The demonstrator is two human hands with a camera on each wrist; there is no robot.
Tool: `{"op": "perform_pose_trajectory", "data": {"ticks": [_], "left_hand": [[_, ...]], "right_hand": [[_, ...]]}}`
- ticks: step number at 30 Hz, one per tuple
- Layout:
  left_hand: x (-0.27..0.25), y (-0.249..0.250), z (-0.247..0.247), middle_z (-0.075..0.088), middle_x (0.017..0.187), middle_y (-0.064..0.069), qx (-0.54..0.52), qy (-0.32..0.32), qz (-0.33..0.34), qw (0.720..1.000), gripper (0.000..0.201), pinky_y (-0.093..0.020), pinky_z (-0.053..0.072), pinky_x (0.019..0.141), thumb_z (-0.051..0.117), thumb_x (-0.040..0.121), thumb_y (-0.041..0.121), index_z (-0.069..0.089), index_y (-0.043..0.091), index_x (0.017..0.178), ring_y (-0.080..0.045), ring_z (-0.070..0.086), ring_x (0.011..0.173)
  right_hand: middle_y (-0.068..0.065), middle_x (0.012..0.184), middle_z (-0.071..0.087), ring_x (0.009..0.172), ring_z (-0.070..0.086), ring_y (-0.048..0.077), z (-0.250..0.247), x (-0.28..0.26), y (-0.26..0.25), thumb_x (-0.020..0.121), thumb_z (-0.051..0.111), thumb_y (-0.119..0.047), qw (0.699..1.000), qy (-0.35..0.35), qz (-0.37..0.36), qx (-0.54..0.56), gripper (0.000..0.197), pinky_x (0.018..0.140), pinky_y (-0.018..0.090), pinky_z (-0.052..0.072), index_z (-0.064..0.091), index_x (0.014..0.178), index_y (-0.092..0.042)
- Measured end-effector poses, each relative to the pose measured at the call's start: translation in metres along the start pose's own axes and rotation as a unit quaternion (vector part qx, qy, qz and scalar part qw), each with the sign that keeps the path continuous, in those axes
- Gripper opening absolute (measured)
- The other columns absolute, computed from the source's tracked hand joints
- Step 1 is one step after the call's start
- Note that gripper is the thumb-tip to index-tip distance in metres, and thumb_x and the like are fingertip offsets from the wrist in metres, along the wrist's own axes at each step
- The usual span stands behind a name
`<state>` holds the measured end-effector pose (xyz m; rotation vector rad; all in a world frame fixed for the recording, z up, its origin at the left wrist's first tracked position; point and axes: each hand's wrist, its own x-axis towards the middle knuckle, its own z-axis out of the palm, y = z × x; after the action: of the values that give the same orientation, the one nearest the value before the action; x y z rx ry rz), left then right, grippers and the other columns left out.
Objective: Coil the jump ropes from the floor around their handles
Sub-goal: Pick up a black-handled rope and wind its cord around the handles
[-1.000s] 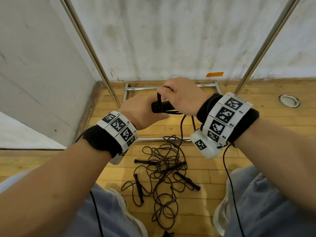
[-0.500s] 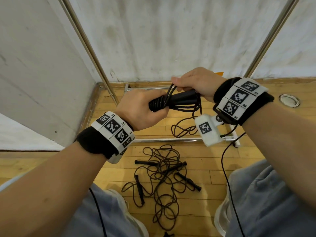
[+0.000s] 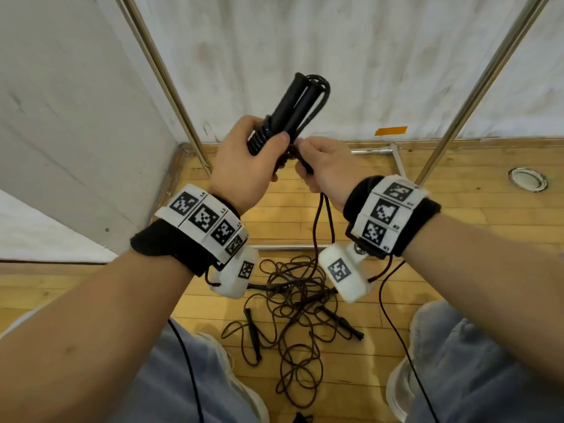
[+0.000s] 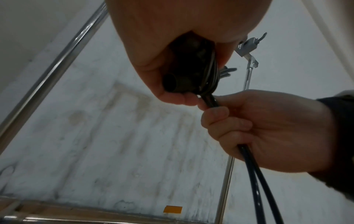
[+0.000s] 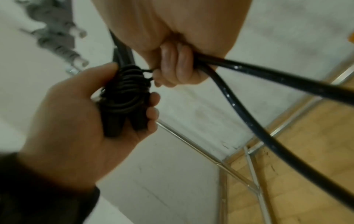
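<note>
My left hand (image 3: 247,160) grips a pair of black jump rope handles (image 3: 290,108) held together and tilted up toward the wall. Several turns of black rope (image 5: 126,84) are wound round their lower part. My right hand (image 3: 326,166) sits just right of the handles, fingers curled round a doubled length of the same rope (image 4: 254,178) that hangs down from the fist. On the wooden floor between my feet lies a tangle of other jump ropes (image 3: 293,306) with black handles (image 3: 253,337).
A metal rack frame with slanted poles (image 3: 164,77) and floor bars (image 3: 372,151) stands against the white wall ahead. A grey wall panel is on the left. A round floor socket (image 3: 529,178) is at the right. My shoes and trouser legs flank the tangle.
The handles have swung from lying sideways to pointing up and away. My right hand has come down from above them to beside their lower end, still holding the rope.
</note>
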<state>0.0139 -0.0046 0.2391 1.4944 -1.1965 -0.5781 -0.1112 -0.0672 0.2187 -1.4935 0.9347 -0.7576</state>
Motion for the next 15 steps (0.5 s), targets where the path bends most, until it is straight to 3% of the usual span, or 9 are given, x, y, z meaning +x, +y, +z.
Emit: {"op": "perform_pose_trajectory", "data": {"ticks": [2, 4, 7, 11, 13, 15], "left_hand": [[0.005, -0.001, -0.001, 0.069, 0.071, 0.002, -0.021, 0.008, -0.027, 0.999, 0.013, -0.025, 0.047, 0.046, 0.060, 0.084, 0.031, 0.054, 0.025, 0.094, -0.014, 0.065, 0.057], [0.009, -0.004, -0.001, 0.069, 0.074, 0.002, -0.012, 0.013, -0.046, 0.999, 0.015, -0.022, 0.045, 0.044, 0.060, 0.088, 0.026, 0.054, 0.021, 0.102, -0.011, 0.063, 0.052], [0.009, -0.010, 0.000, 0.067, 0.081, -0.004, 0.027, -0.009, -0.051, 0.998, 0.019, -0.021, 0.044, 0.046, 0.058, 0.090, 0.026, 0.053, 0.022, 0.108, -0.014, 0.061, 0.053], [0.006, -0.009, 0.003, 0.065, 0.079, 0.002, 0.062, -0.034, -0.022, 0.997, 0.018, -0.020, 0.045, 0.049, 0.058, 0.086, 0.032, 0.053, 0.029, 0.102, -0.010, 0.061, 0.056], [0.007, -0.008, 0.004, 0.064, 0.078, 0.005, 0.076, -0.031, -0.013, 0.997, 0.021, -0.026, 0.050, 0.054, 0.057, 0.084, 0.035, 0.053, 0.029, 0.103, -0.012, 0.062, 0.059], [0.008, -0.006, 0.004, 0.064, 0.078, 0.006, 0.082, -0.028, -0.007, 0.996, 0.022, -0.037, 0.054, 0.063, 0.057, 0.085, 0.035, 0.053, 0.028, 0.105, -0.014, 0.062, 0.064]], "right_hand": [[0.003, 0.058, 0.049, 0.044, 0.038, 0.011, 0.006, -0.001, -0.001, 0.100, 0.038, -0.023, 0.996, 0.018, -0.035, -0.086, 0.037, 0.049, 0.027, 0.030, 0.055, 0.070, -0.009], [0.002, 0.063, 0.052, 0.053, 0.044, 0.014, 0.009, -0.003, 0.000, 0.098, 0.041, -0.019, 0.990, 0.002, -0.047, -0.135, 0.029, 0.053, 0.030, 0.037, 0.060, 0.081, -0.007], [0.004, 0.085, 0.064, 0.077, 0.057, 0.020, 0.009, -0.003, 0.003, 0.094, 0.050, -0.016, 0.975, -0.038, -0.042, -0.217, 0.014, 0.071, 0.033, 0.046, 0.063, 0.099, -0.013], [-0.005, 0.075, 0.058, 0.078, 0.055, 0.018, 0.002, 0.003, 0.000, 0.092, 0.051, -0.012, 0.961, -0.056, -0.019, -0.270, 0.015, 0.070, 0.028, 0.042, 0.061, 0.088, -0.022], [-0.002, 0.084, 0.065, 0.084, 0.059, 0.017, -0.001, 0.005, -0.001, 0.093, 0.050, -0.011, 0.971, -0.066, -0.001, -0.231, 0.018, 0.075, 0.027, 0.048, 0.065, 0.097, -0.019], [0.001, 0.084, 0.068, 0.078, 0.062, 0.011, -0.004, 0.004, -0.002, 0.095, 0.047, -0.010, 0.978, -0.073, 0.004, -0.195, 0.023, 0.070, 0.019, 0.049, 0.066, 0.105, -0.016]]}}
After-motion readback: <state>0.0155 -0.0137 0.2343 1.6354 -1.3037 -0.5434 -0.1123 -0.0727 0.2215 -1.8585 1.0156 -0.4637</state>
